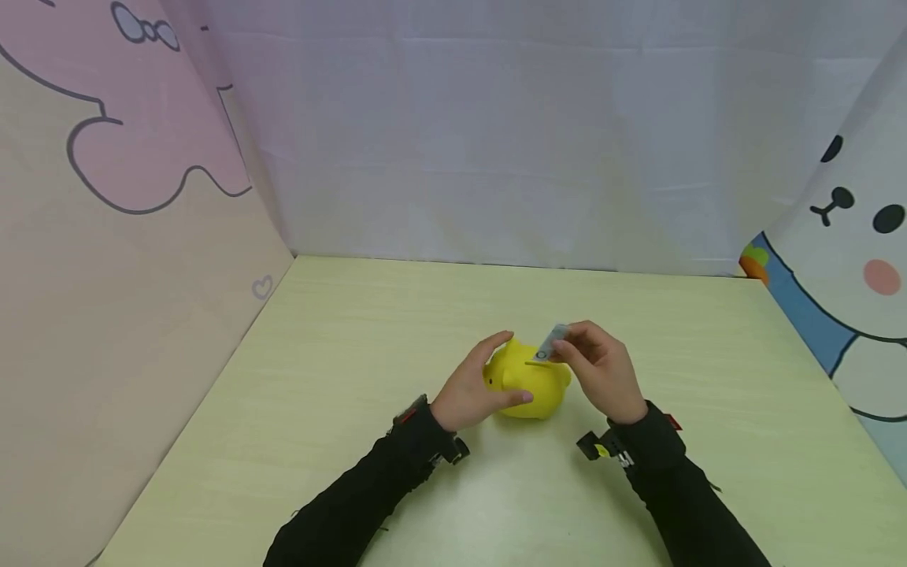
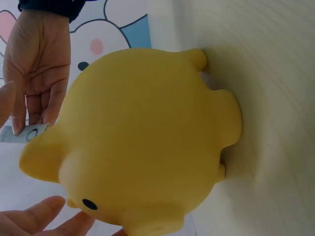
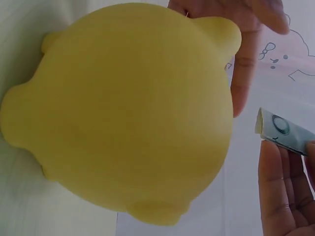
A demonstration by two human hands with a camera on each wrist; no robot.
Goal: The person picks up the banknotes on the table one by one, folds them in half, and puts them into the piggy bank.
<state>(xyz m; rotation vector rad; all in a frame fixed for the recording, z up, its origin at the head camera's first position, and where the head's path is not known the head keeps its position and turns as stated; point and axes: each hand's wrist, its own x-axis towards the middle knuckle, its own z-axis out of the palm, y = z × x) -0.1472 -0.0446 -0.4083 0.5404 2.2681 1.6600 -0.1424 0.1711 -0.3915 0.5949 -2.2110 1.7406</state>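
Observation:
A yellow pig-shaped piggy bank (image 1: pixel 534 390) stands upright on the table, its snout toward the left. My left hand (image 1: pixel 473 387) holds it around the head end, the thumb on the near side and the fingers on the far side. Between the thumb and fingers of my right hand (image 1: pixel 602 370) is a folded banknote (image 1: pixel 551 342), greyish green with a ring print. Its lower end is right at the slot on the bank's back in the head view; whether it has entered cannot be told. In the right wrist view, the banknote (image 3: pixel 288 130) appears beyond the bank's top.
The pale yellow-green table (image 1: pixel 340 339) runs back to a white curtain (image 1: pixel 460 142). Printed cartoon sheets hang at the left (image 1: pixel 142 315) and right (image 1: pixel 850 260) sides. Dark sleeves and wrist cameras (image 1: pixel 591 445) are close to the table.

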